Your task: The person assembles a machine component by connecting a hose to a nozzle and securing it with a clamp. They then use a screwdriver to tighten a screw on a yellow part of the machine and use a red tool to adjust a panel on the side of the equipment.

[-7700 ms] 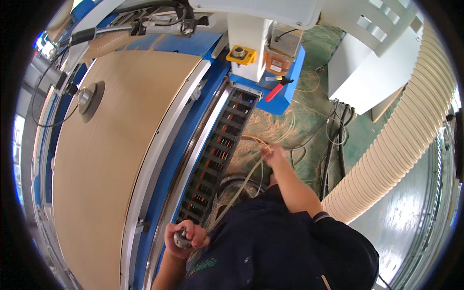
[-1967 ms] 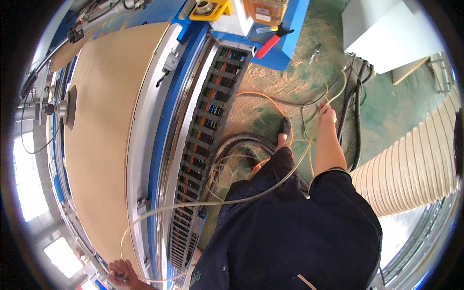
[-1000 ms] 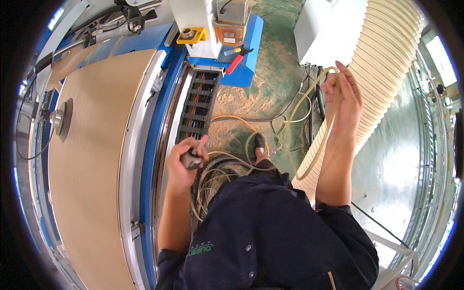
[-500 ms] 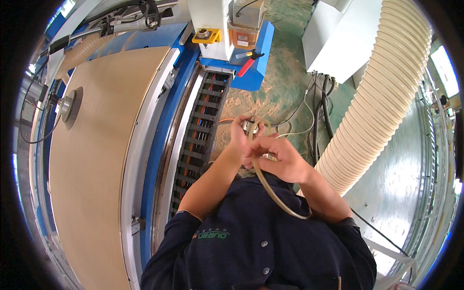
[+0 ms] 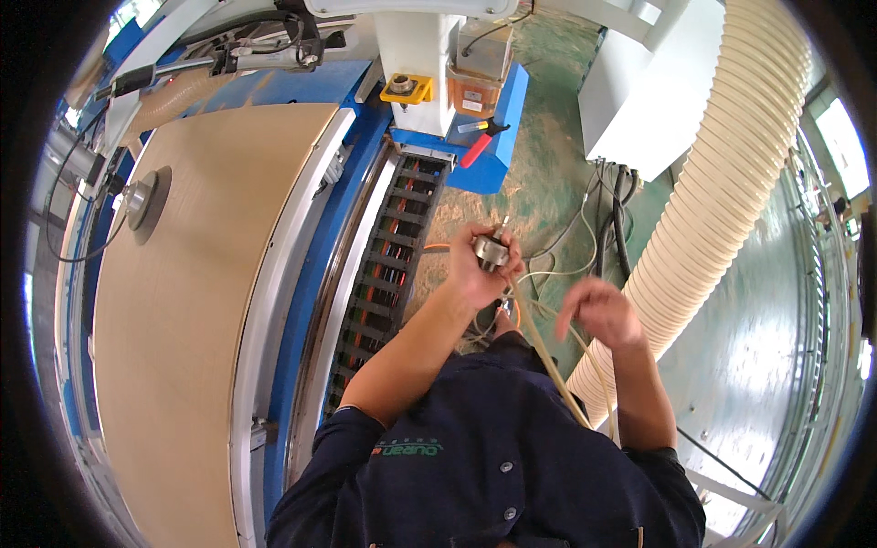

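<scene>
A: Which step is the person on?

B: It looks like gathering hose; the left hand (image 5: 480,269) is clamped on a round metal fitting (image 5: 491,250) at the end of the pale hose (image 5: 548,361); the right hand (image 5: 598,310) hovers loose beside that hose, blurred, gripping nothing.

A: And next?

B: Likely a firm grasp on the hose by the right hand.

A: Surroundings?

B: 1 tan board (image 5: 196,301) on a blue machine bed (image 5: 315,247); a ribbed duct (image 5: 722,192); a dusty green floor (image 5: 539,173).

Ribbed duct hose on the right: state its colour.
Cream-white ribbed duct hose, plain, with no pattern beyond its ridges; head view.
</scene>
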`<state>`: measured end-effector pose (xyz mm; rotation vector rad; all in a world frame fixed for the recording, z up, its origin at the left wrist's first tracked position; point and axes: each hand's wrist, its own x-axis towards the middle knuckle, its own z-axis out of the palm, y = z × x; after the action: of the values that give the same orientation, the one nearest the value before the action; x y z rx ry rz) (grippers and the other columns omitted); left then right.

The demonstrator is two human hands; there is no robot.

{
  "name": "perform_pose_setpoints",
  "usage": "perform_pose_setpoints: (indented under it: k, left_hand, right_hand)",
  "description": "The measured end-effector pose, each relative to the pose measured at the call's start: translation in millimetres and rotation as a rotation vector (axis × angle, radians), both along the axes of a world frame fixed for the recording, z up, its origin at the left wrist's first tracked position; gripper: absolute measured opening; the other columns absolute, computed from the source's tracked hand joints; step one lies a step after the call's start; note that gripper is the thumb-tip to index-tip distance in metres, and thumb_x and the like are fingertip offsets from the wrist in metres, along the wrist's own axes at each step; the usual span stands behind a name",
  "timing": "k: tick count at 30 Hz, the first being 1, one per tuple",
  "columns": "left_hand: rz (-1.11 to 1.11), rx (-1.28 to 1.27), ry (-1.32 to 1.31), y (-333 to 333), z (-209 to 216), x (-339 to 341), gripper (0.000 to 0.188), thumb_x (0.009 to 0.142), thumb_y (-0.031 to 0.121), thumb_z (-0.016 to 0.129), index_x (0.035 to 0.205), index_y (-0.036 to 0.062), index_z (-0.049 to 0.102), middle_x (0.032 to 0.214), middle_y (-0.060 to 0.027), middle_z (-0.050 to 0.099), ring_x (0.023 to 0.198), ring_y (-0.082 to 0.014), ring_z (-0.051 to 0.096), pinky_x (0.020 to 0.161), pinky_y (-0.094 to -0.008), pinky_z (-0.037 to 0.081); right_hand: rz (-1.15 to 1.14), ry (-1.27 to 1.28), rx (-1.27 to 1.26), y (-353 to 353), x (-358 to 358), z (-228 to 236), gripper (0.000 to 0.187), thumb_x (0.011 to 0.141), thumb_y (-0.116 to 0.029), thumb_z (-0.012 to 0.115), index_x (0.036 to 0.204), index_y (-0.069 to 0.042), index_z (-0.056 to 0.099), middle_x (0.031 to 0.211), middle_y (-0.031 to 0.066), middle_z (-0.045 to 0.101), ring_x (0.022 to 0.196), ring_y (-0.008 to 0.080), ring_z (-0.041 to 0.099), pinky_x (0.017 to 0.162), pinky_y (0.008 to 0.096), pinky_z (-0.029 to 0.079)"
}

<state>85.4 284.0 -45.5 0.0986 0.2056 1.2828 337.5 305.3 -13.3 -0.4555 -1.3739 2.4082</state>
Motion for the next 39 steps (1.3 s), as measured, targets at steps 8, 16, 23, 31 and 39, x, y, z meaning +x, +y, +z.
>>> perform_pose_setpoints:
  k: [8,16,23,31,39]
  left_hand:
    - [-0.152,0.204,-0.125,-32.1,112.0,59.4,0.024,0.082,0.025,0.052,0.084,0.001,0.056,0.071,-0.012,0.059,0.065,-0.0269,0.061,0.062,-0.0387,0.05]
    - [0.071,0.168,-0.008,-56.0,114.2,40.0,0.027,0.084,0.027,0.05,0.077,0.0014,0.057,0.072,-0.012,0.06,0.066,-0.0281,0.06,0.063,-0.0372,0.048]
    - [0.145,-0.194,0.092,-35.4,40.1,-76.7,0.033,0.078,0.036,0.049,0.074,0.0054,0.059,0.067,-0.0078,0.055,0.057,-0.0213,0.048,0.059,-0.0361,0.041]
    - [0.225,0.103,0.558,-69.9,16.0,-180.7,0.034,0.086,0.037,0.046,0.066,0.0088,0.049,0.06,-0.0084,0.052,0.056,-0.0199,0.046,0.059,-0.035,0.034]
    - [0.203,0.561,0.982,-178.7,117.6,-216.6,0.044,0.087,0.039,0.048,0.06,0.0058,0.054,0.052,-0.011,0.055,0.044,-0.0212,0.05,0.052,-0.0338,0.034]
  right_hand:
    - [-0.218,-0.957,-0.204,60.8,-35.5,-178.9,0.032,0.087,-0.013,0.058,0.113,0.005,0.053,0.096,0.0172,0.064,0.087,0.0294,0.065,0.077,0.0411,0.054]
    - [-0.703,-0.689,-0.646,106.3,-54.8,-313.8,0.01,0.084,-0.007,0.05,0.09,0.002,0.049,0.087,0.0169,0.055,0.08,0.0326,0.058,0.07,0.0443,0.054]
    - [-1.091,-0.026,-0.438,258.6,92.9,-282.6,0.019,0.08,-0.001,0.046,0.096,0.009,0.05,0.093,0.0179,0.058,0.072,0.0275,0.056,0.068,0.0339,0.055]
    - [-1.326,0.171,-0.865,245.6,-34.0,-106.5,0.032,0.085,-0.015,0.048,0.104,0.01,0.045,0.092,0.0181,0.058,0.078,0.0295,0.059,0.069,0.0374,0.053]
    - [-1.456,0.125,-0.887,237.9,23.6,-162.0,0.015,0.085,-0.014,0.053,0.092,-0.002,0.047,0.073,0.0091,0.055,0.057,0.0228,0.054,0.051,0.0325,0.049]
